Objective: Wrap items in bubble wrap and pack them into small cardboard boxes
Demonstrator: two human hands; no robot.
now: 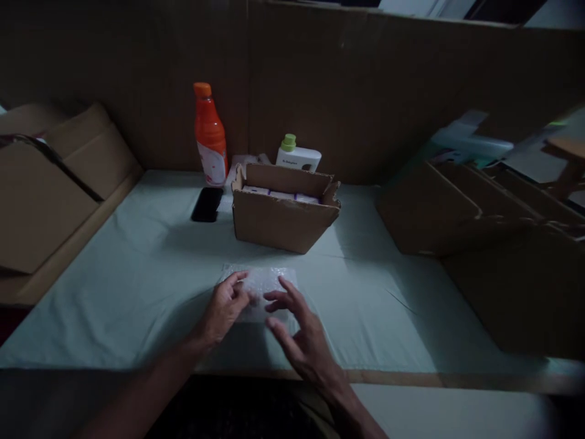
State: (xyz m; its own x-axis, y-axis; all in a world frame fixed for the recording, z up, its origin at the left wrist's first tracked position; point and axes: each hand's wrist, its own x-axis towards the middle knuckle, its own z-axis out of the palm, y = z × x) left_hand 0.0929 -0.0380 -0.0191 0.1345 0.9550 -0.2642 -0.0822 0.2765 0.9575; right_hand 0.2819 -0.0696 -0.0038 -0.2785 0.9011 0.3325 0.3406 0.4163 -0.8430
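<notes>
A sheet or pouch of clear bubble wrap (260,311) lies flat on the cloth-covered table in front of me. My left hand (225,310) is at its left side, fingers bent and a gap showing between thumb and forefinger; nothing is visibly gripped. Over the right part of the wrap hovers my right hand (304,338), its fingers spread and holding nothing. Just beyond the wrap stands an open cardboard box (274,222) with several white-and-purple packets (282,195) inside.
Behind the box are an orange bottle (211,131) and a white bottle with a green cap (297,157). A black phone (207,204) lies left of the box. Larger cardboard boxes flank the table at left (46,201) and right (516,280). A cardboard wall (365,91) rises behind.
</notes>
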